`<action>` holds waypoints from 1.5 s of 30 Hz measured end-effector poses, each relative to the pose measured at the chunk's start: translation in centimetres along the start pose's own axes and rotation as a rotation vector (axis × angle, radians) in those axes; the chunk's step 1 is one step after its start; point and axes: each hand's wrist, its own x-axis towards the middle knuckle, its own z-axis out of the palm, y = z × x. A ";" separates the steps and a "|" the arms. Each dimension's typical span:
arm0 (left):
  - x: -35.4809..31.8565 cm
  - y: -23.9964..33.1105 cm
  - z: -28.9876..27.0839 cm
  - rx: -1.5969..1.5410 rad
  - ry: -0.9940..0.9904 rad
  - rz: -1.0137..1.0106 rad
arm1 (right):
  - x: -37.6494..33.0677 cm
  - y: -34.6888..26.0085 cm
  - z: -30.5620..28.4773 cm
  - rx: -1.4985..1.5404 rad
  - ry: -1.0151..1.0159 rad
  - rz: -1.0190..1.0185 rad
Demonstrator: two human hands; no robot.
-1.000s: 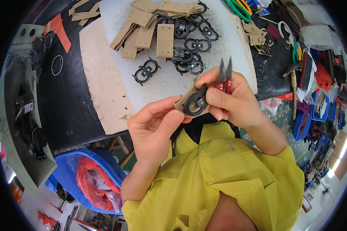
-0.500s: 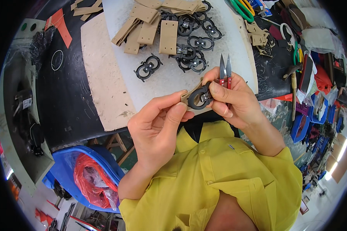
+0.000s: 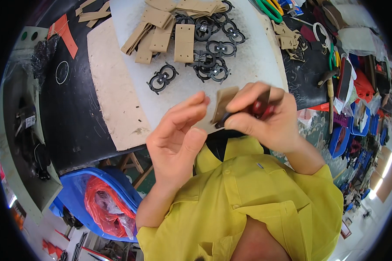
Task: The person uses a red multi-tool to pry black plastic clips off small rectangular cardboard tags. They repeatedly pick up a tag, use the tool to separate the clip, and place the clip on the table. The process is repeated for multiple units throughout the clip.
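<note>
In front of my chest, my right hand (image 3: 270, 124) pinches a black ring buckle (image 3: 221, 121) between thumb and fingers, and a folded tan strap piece (image 3: 224, 99) stands up from it. Most of the buckle is hidden by the fingers. Red-handled thread snips (image 3: 262, 108) are tucked in the same hand, smeared by motion. My left hand (image 3: 172, 139) is beside them, empty, with thumb and fingers apart. Farther off on a white sheet lie several black double-ring buckles (image 3: 221, 48) and a heap of punched tan straps (image 3: 184, 43). One double-ring buckle (image 3: 163, 78) lies apart from the pile.
Beneath the white sheet (image 3: 183, 95) is a beige board (image 3: 113, 95) on a black tabletop (image 3: 74, 126). More tan pieces (image 3: 287, 39), cords and tools crowd the right side. A blue bin (image 3: 69, 187) with red plastic bags stands below the table's left edge.
My left hand has let go of the tan strap and opened. My right hand has turned the buckle and strap, so the strap now points upward and the snips' blades are no longer clearly visible.
</note>
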 end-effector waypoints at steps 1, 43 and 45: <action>0.1 0.3 -0.1 -0.050 -0.003 -0.028 | 0.2 -0.4 -0.4 -0.175 -0.096 -0.082; 0.8 0.2 -1.0 0.007 -0.011 -0.228 | 0.4 0.1 0.2 0.297 -0.019 0.530; 1.2 0.5 -0.8 0.047 0.034 -0.246 | 0.5 0.2 0.3 0.391 -0.011 0.562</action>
